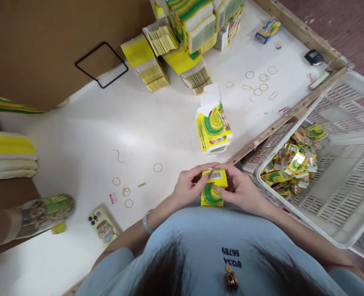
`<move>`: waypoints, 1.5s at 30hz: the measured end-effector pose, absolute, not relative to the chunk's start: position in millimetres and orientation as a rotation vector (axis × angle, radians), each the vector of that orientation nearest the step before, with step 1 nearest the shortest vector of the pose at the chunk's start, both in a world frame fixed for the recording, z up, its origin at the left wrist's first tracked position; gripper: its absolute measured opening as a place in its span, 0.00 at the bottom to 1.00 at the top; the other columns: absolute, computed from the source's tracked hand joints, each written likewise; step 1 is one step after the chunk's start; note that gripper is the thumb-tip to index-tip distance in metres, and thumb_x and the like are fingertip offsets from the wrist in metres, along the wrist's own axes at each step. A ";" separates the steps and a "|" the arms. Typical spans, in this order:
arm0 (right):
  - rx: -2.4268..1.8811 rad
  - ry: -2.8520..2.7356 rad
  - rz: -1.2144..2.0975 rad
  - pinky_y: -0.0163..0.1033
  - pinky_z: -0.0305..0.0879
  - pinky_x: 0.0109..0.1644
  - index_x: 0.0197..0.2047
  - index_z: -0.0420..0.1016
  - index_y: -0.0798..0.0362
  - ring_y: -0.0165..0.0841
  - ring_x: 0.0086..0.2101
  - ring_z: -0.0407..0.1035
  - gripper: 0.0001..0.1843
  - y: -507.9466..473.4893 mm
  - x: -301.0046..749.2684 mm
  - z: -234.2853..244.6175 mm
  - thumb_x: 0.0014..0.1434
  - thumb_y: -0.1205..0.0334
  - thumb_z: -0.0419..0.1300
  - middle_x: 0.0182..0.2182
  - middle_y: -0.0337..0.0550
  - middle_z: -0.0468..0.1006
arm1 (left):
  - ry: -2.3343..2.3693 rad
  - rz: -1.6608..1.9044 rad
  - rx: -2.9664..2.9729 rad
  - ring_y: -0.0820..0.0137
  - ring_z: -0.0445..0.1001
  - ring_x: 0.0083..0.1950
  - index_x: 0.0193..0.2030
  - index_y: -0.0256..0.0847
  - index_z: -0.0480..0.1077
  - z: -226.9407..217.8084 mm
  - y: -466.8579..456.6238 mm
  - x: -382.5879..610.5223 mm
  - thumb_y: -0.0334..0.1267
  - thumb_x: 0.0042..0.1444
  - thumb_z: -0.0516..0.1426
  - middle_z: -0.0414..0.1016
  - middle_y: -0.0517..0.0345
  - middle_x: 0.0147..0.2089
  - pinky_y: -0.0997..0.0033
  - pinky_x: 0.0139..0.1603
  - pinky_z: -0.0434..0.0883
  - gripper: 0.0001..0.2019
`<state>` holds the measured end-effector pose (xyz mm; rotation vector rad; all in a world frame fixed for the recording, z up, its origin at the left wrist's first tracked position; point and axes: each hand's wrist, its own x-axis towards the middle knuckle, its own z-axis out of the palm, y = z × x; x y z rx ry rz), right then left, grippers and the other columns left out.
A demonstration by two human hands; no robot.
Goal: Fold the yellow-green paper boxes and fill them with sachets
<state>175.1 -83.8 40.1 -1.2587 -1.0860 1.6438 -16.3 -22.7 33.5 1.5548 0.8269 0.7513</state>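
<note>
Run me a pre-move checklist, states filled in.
1. Left hand on the carton: ok, fingers at its top end.
2. Right hand on the same carton: ok.
3. Carton's top flap fully shut: cannot tell, fingers cover that end.
4. Bare space in the crate: ok, packs lie heaped in only part of it.
5. Table free of loose bands: not ok, several lie scattered.
6. Phone clear of both hands: ok.
</note>
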 end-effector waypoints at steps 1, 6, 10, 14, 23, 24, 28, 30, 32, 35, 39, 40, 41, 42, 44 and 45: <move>-1.245 -1.072 1.656 0.39 0.80 0.46 0.61 0.72 0.47 0.32 0.41 0.80 0.25 -81.9 179.8 40.6 0.60 0.63 0.66 0.47 0.43 0.83 | 0.808 0.756 1.577 0.75 0.74 0.29 0.60 0.42 0.77 34.2 -20.8 -14.3 0.43 0.71 0.55 0.83 0.54 0.38 0.77 0.27 0.71 0.17; -1.012 -1.106 1.838 0.40 0.81 0.46 0.67 0.70 0.43 0.32 0.43 0.81 0.28 -75.6 205.9 37.5 0.65 0.57 0.64 0.53 0.42 0.83 | 0.815 0.746 1.718 0.74 0.69 0.23 0.71 0.48 0.66 30.5 -21.1 -4.7 0.39 0.73 0.51 0.76 0.62 0.29 0.75 0.23 0.69 0.22; -1.156 -1.171 1.521 0.40 0.80 0.49 0.56 0.81 0.43 0.33 0.44 0.80 0.16 -76.2 211.2 36.5 0.69 0.52 0.60 0.49 0.41 0.85 | 0.713 0.684 1.862 0.75 0.63 0.18 0.79 0.47 0.45 38.3 -15.1 2.2 0.36 0.74 0.46 0.68 0.69 0.24 0.75 0.18 0.64 0.29; -1.509 -1.219 0.869 0.40 0.78 0.41 0.51 0.81 0.45 0.35 0.38 0.79 0.14 -81.9 253.1 48.1 0.70 0.51 0.58 0.42 0.44 0.84 | 0.718 0.793 2.252 0.75 0.69 0.24 0.63 0.42 0.69 65.6 44.0 9.5 0.39 0.74 0.48 0.72 0.64 0.28 0.74 0.27 0.69 0.17; -2.259 -1.225 -0.168 0.82 0.58 0.63 0.75 0.57 0.37 0.69 0.64 0.64 0.39 -115.2 369.6 24.5 0.65 0.43 0.62 0.62 0.56 0.73 | 0.999 0.706 2.296 0.61 0.74 0.46 0.50 0.38 0.73 35.9 239.0 52.4 0.47 0.43 0.76 0.74 0.52 0.43 0.58 0.50 0.73 0.30; -2.213 -1.217 -0.204 0.81 0.57 0.65 0.75 0.55 0.37 0.69 0.65 0.62 0.41 -108.9 362.5 17.1 0.64 0.44 0.64 0.64 0.56 0.71 | 0.986 0.637 2.289 0.63 0.73 0.41 0.44 0.38 0.74 29.7 247.1 54.4 0.46 0.45 0.75 0.73 0.54 0.38 0.59 0.47 0.73 0.24; -1.933 -1.262 -0.093 0.69 0.68 0.62 0.65 0.70 0.49 0.59 0.59 0.72 0.29 -53.7 315.7 12.8 0.66 0.44 0.59 0.58 0.59 0.77 | 0.878 0.572 2.379 0.64 0.74 0.38 0.33 0.38 0.75 30.3 257.3 47.3 0.48 0.63 0.63 0.75 0.52 0.34 0.58 0.46 0.74 0.15; -1.770 -1.341 0.000 0.65 0.69 0.62 0.61 0.72 0.52 0.54 0.57 0.73 0.26 -18.0 289.9 25.1 0.68 0.45 0.58 0.56 0.58 0.79 | 0.749 0.632 2.494 0.59 0.77 0.50 0.40 0.38 0.79 44.0 253.3 40.1 0.51 0.69 0.55 0.81 0.45 0.46 0.52 0.57 0.73 0.18; -1.659 -1.397 0.021 0.62 0.68 0.65 0.63 0.70 0.52 0.50 0.59 0.72 0.26 15.2 262.7 41.2 0.69 0.47 0.57 0.58 0.57 0.78 | 0.658 0.753 2.574 0.57 0.73 0.63 0.50 0.40 0.80 61.2 242.4 34.8 0.54 0.72 0.50 0.78 0.42 0.60 0.48 0.67 0.67 0.23; -1.541 -1.447 -0.047 0.61 0.62 0.69 0.67 0.65 0.52 0.49 0.63 0.68 0.28 53.5 219.4 61.8 0.70 0.48 0.56 0.60 0.58 0.75 | 0.679 0.954 2.480 0.61 0.78 0.58 0.55 0.39 0.79 86.0 213.3 32.8 0.56 0.73 0.46 0.81 0.44 0.56 0.58 0.59 0.73 0.27; -1.544 -1.474 0.030 0.59 0.66 0.65 0.66 0.66 0.53 0.51 0.55 0.73 0.28 75.3 178.1 71.1 0.70 0.45 0.57 0.53 0.58 0.78 | 0.798 1.095 2.221 0.74 0.72 0.24 0.49 0.40 0.80 111.8 169.1 34.3 0.56 0.73 0.47 0.76 0.61 0.27 0.74 0.28 0.69 0.27; -1.534 -1.463 0.077 0.56 0.70 0.60 0.64 0.68 0.52 0.49 0.51 0.75 0.27 74.8 174.0 71.1 0.70 0.45 0.56 0.49 0.57 0.78 | 0.812 1.105 2.172 0.76 0.69 0.21 0.47 0.40 0.80 116.4 160.2 33.8 0.56 0.73 0.48 0.73 0.62 0.25 0.75 0.25 0.67 0.26; -1.513 -1.448 0.111 0.53 0.73 0.56 0.61 0.70 0.52 0.47 0.47 0.76 0.25 72.1 172.3 70.8 0.70 0.45 0.56 0.46 0.56 0.79 | 0.819 1.110 2.125 0.77 0.68 0.20 0.47 0.40 0.80 119.9 152.2 32.8 0.56 0.72 0.48 0.72 0.63 0.25 0.76 0.24 0.66 0.25; -1.485 -1.434 0.124 0.49 0.75 0.52 0.59 0.72 0.51 0.45 0.44 0.76 0.23 67.4 172.6 70.9 0.70 0.45 0.56 0.44 0.54 0.79 | 0.819 1.117 2.078 0.77 0.69 0.21 0.47 0.41 0.79 122.0 144.7 31.6 0.56 0.73 0.48 0.73 0.62 0.26 0.76 0.23 0.67 0.25; -1.428 -1.405 0.109 0.46 0.76 0.48 0.56 0.73 0.50 0.42 0.40 0.77 0.19 54.1 175.9 73.2 0.71 0.48 0.56 0.41 0.51 0.80 | 0.789 1.150 2.005 0.73 0.77 0.29 0.53 0.43 0.77 121.1 129.4 29.3 0.58 0.72 0.46 0.78 0.57 0.35 0.74 0.28 0.73 0.25; -1.400 -1.381 0.099 0.45 0.76 0.47 0.56 0.73 0.49 0.40 0.39 0.77 0.17 46.6 177.4 75.8 0.71 0.49 0.55 0.40 0.49 0.80 | 0.745 1.171 1.993 0.68 0.82 0.38 0.59 0.45 0.73 117.9 120.7 29.0 0.60 0.71 0.46 0.80 0.53 0.44 0.71 0.34 0.78 0.27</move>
